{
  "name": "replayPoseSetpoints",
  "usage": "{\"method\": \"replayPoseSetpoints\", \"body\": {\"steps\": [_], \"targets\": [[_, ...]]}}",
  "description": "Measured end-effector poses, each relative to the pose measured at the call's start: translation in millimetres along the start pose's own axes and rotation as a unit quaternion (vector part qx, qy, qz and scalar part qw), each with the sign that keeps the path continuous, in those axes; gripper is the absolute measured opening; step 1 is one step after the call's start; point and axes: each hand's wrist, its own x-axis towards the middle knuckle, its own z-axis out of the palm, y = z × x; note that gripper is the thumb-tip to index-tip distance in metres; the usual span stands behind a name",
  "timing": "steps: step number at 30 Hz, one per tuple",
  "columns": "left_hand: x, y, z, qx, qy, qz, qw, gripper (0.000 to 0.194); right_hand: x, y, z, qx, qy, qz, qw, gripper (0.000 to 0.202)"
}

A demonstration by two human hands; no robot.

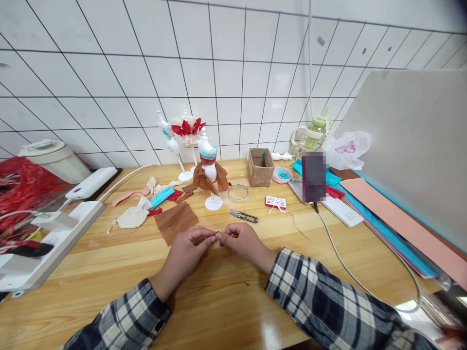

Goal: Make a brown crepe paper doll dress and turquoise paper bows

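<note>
Grip: my left hand (188, 248) and right hand (245, 242) each have thumb and index pressed together, the two pinches meeting tip to tip above the table (219, 301). Whether anything thin sits between them, I cannot tell. The brown cloth (177, 223) lies just beyond my left knuckles; contact there is unclear — the hand overlaps its near edge in view. Snips (245, 215) lie past the pinch, blades toward the left, apart from both hands.

Risks, judged: if a thread or scrap is in the pinch, it would be easy to lose, since only the tips bear on it and slack fingers would let it drop. A left-hand swing forward could drag or crease the cloth; a right-hand reach could knock the snips. A longer reach might tip the form (209, 172), which stands on one small base.

Not readable: undersides of both hands; the inside of the pinch; the dark slab (314, 176), blurred out; my sleeves (131, 311), cut off at the frame; the box (260, 175) floor — mostly hidden by its walls.
</note>
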Motion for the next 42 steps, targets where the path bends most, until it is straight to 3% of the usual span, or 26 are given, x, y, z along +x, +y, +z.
{"method": "replayPoseSetpoints", "body": {"steps": [7, 14, 20, 25, 28, 30, 35, 37, 42], "targets": [[1.6, -2.5, -10.0, 0.002, -0.040, 0.104, 0.994, 0.019, -0.2, 4.3, 1.2, 0.008, -0.023, 0.003, 1.000, 0.037], [3.5, -3.6, -12.3, -0.064, -0.085, 0.088, 0.990, 0.020, 0.3, 6.4, 1.3, 0.065, -0.048, 0.008, 0.997, 0.043], [0.6, 1.1, -1.9, -0.112, -0.029, -0.012, 0.993, 0.022, 0.0, 5.0, 2.1, 0.013, -0.015, -0.041, 0.999, 0.041], [-0.6, -2.1, 1.4, -0.166, 0.043, -0.072, 0.982, 0.027, -5.2, 1.1, 0.4, 0.081, -0.064, -0.054, 0.993, 0.033], [0.4, -7.2, -2.9, -0.168, 0.086, -0.096, 0.977, 0.034, -2.4, 3.0, -1.8, 0.064, -0.060, -0.042, 0.995, 0.020], [0.3, -8.2, -8.1, -0.107, 0.098, -0.071, 0.987, 0.032, 1.9, 5.0, -4.2, 0.026, -0.033, -0.045, 0.998, 0.012], [-5.0, 0.9, -18.4, 0.093, 0.136, 0.106, 0.981, 0.021, 9.2, 7.9, -9.7, 0.000, -0.004, -0.020, 1.000, 0.007], [-8.0, 6.3, -17.3, 0.114, 0.106, 0.143, 0.977, 0.019, 10.0, 9.3, -10.5, -0.015, -0.018, -0.010, 1.000, 0.007], [-11.7, 12.9, -9.9, 0.145, -0.068, 0.169, 0.973, 0.021, 12.3, 14.8, -15.2, -0.062, -0.001, -0.040, 0.997, 0.004]]}}
